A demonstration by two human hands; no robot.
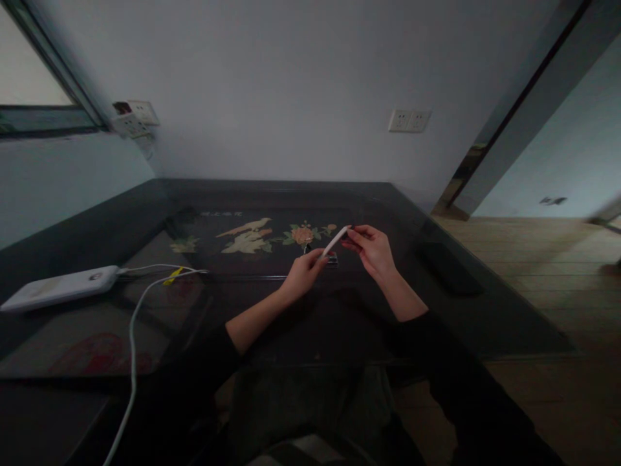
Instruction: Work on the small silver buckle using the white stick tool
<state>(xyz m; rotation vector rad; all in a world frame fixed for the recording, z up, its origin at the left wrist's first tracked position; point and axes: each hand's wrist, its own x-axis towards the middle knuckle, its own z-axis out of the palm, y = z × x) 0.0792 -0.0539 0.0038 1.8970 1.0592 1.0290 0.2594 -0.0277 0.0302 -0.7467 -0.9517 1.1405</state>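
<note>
Above the dark table, my left hand [303,275] is closed around the lower end of a slim white stick [334,241], which slants up to the right. Its exact kind cannot be made out; it looks like a pen. My right hand [372,251] is closed in a pinch at the stick's upper end, where a small dark bit shows by the fingertips. Just below the stick, partly behind my left hand, is a small shiny box-like thing [332,260], too small to name.
The glossy dark table [291,323] has a bird-and-flower picture [303,234] on it. To the left lies a white power bank [63,288] with a white cable [132,336] and yellow tag. A dark flat object [449,268] lies right. Behind stands a wall with sockets [410,121].
</note>
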